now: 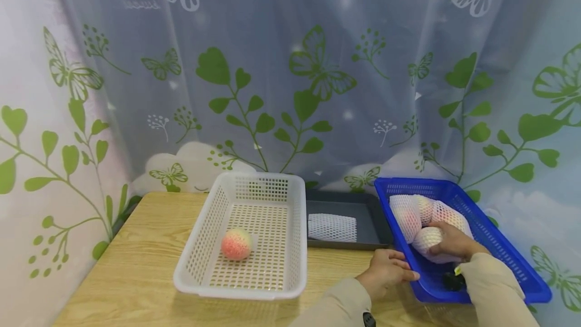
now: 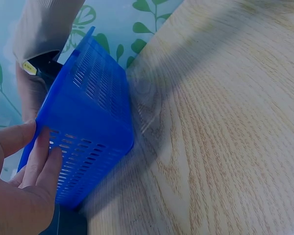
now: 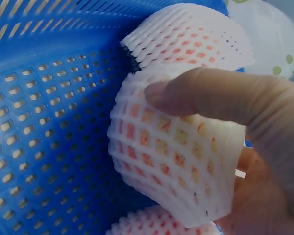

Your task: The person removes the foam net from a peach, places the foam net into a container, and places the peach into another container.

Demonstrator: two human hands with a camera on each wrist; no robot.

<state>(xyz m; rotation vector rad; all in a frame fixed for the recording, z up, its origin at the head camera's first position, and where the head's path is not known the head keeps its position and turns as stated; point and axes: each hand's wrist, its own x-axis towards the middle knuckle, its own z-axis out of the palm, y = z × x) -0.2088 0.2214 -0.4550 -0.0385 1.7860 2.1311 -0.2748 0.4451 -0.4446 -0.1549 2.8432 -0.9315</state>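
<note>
My right hand (image 1: pixel 456 242) reaches into the blue plastic basket (image 1: pixel 504 256) and grips a peach in a white foam net (image 3: pixel 166 147). In the right wrist view the thumb lies across the net's near side, with the other fingers partly hidden behind the fruit. Other net-wrapped peaches (image 1: pixel 405 216) crowd around it at the basket's far left. My left hand (image 1: pixel 386 271) holds the basket's left rim, thumb at the edge and fingers against the slotted outer wall, as the left wrist view shows.
A white slotted basket (image 1: pixel 181 276) stands on the wooden table (image 1: pixel 136 256), with one bare pink-and-yellow peach (image 1: pixel 237 243) inside. Between the baskets, a dark tray (image 1: pixel 369 216) bears a foam net sleeve (image 1: pixel 333 227). A printed curtain (image 1: pixel 272 24) hangs close behind.
</note>
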